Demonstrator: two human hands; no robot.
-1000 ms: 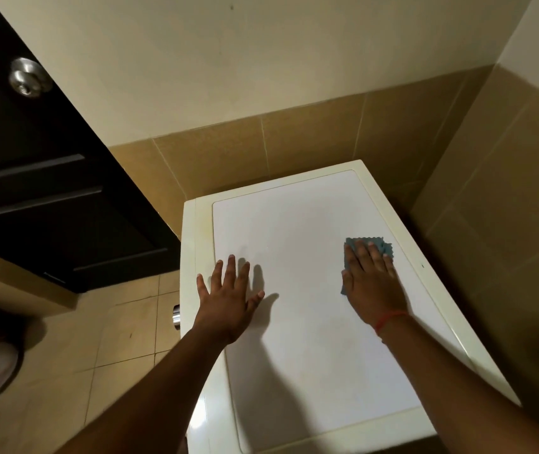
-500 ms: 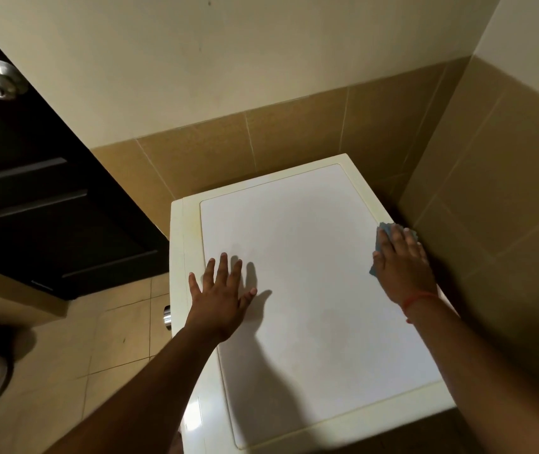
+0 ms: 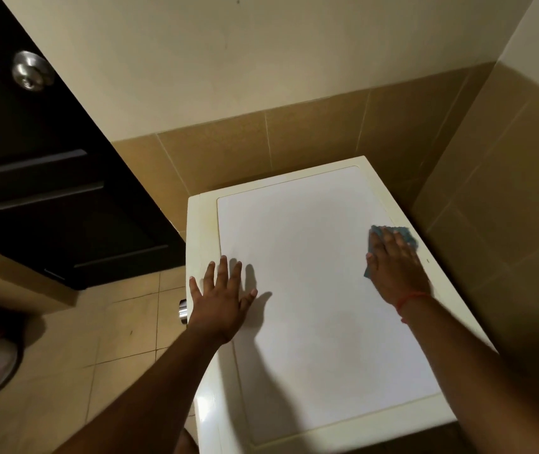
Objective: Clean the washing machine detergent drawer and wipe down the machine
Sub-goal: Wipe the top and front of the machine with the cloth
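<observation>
Your left hand (image 3: pixel 220 298) lies flat, fingers spread, at the 9 o'clock edge of the smooth white rectangular washing machine top (image 3: pixel 310 290). Your right hand (image 3: pixel 392 263), fingers straight, presses a small blue-grey textured cloth (image 3: pixel 405 235) at 3 o'clock, on the cream rim. Beyond, matte tan wall tiles (image 3: pixel 310 142) close in at 12 and 3.

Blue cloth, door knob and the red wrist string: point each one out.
blue cloth (image 3: pixel 405 233): head view, far edge showing past the fingertips.
door knob (image 3: pixel 30 72): head view, middle of the round metal face.
red wrist string (image 3: pixel 414 296): head view, strand across the right wrist.
</observation>
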